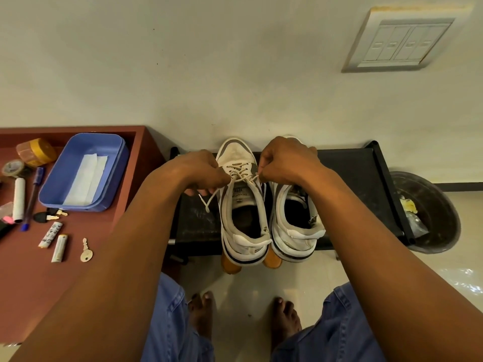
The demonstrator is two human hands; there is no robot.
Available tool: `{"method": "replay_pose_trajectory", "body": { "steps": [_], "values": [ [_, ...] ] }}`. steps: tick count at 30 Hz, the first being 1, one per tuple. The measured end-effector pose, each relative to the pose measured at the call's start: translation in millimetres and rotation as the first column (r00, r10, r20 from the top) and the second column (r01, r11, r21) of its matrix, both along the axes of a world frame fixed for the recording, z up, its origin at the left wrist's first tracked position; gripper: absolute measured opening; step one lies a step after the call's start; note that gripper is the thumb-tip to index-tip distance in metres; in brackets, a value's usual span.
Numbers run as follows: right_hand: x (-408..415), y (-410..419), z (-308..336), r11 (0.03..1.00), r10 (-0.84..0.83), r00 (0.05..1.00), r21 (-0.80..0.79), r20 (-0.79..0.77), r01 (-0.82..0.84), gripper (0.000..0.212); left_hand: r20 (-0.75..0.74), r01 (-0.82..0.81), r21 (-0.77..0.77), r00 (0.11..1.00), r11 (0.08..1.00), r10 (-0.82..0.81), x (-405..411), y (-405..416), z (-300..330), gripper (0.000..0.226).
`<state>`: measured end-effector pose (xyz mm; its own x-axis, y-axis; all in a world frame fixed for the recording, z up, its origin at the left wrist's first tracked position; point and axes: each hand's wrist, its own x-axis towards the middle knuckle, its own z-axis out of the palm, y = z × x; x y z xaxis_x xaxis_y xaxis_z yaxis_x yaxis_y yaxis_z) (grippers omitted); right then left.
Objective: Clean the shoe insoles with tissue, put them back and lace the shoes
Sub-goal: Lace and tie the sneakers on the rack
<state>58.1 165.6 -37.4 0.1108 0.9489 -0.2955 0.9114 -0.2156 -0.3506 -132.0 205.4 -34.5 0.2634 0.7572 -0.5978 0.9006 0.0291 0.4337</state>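
Note:
Two white and grey sneakers stand side by side on a black shoe rack [366, 178], toes to the wall. The left sneaker [241, 205] has a cream lace [239, 172] threaded across its eyelets. My left hand [201, 169] pinches one lace end, whose loose tail hangs down the shoe's left side. My right hand [285, 159] pinches the other lace end at the shoe's right edge. The right sneaker [296, 223] is partly hidden under my right hand; its dark inside shows. A folded white tissue [87, 178] lies in a blue plastic tray [83, 171].
A red-brown table [52, 270] at the left holds the tray, tape rolls, pens, keys and two batteries. A black bin [431, 212] with litter stands right of the rack. Orange footwear [230, 265] peeks out below the rack. My bare feet are on the tiled floor.

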Motion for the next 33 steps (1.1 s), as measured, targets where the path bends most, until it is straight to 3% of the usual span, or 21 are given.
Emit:
{"method": "replay_pose_trajectory", "body": {
  "steps": [10,20,23,26,29,33],
  "values": [
    [2,4,1,0.974,-0.218,0.976,0.058,-0.02,0.218,0.008,-0.119,-0.088,0.147,0.987,0.985,0.106,-11,5,3,0.034],
    [-6,1,2,0.963,-0.251,0.968,0.103,0.0,0.249,0.013,-0.127,-0.044,0.259,0.989,0.965,0.079,-7,5,-2,0.011],
    [-10,2,0,0.964,-0.228,0.97,0.122,-0.086,0.237,0.018,-0.06,-0.079,0.254,0.993,0.964,0.097,-2,4,-3,0.006],
    [-13,5,-1,0.963,-0.245,0.945,0.058,-0.215,0.263,0.016,0.135,-0.198,0.105,0.974,0.975,0.183,5,2,-4,0.014],
    [-16,6,0,0.946,-0.297,0.87,0.002,-0.394,0.324,0.013,0.246,-0.276,0.069,0.936,0.959,0.252,11,1,-6,0.021],
    [-19,5,3,0.91,-0.383,0.733,-0.093,-0.562,0.404,0.013,0.364,-0.416,0.091,0.86,0.905,0.358,16,1,-10,0.012]
  ]
}}
